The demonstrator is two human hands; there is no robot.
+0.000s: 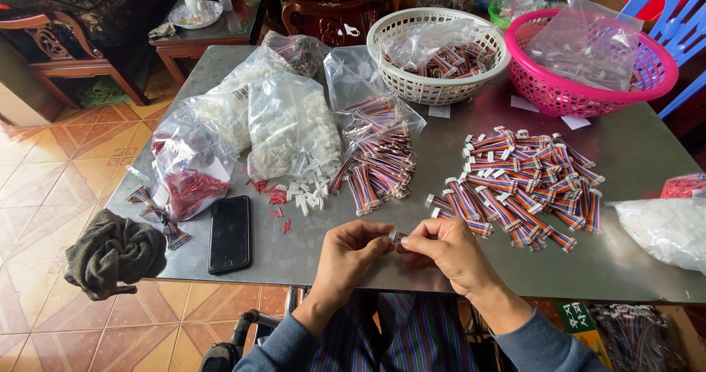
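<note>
Connector, small and white, sits pinched between both hands just above the near edge of the tabletop. The left hand grips it from one side with curled fingertips, and the right hand clasps it from the other, thumb and forefinger closed on it; the two hands touch at the piece. Whether a cable hangs from it I cannot tell. Just beyond the right hand lies a spread of rainbow ribbon cables with white ends. A smaller pile of the same cables spills from an open clear bag further left. Near it, loose white plastic housings and a few red bits lie scattered below a bulging bag of white parts. A black phone lies flat beside the left hand, and a dark cloth hangs over the tabletop's corner. At the far side stand a white basket and a pink basket, both holding bagged cables.
</note>
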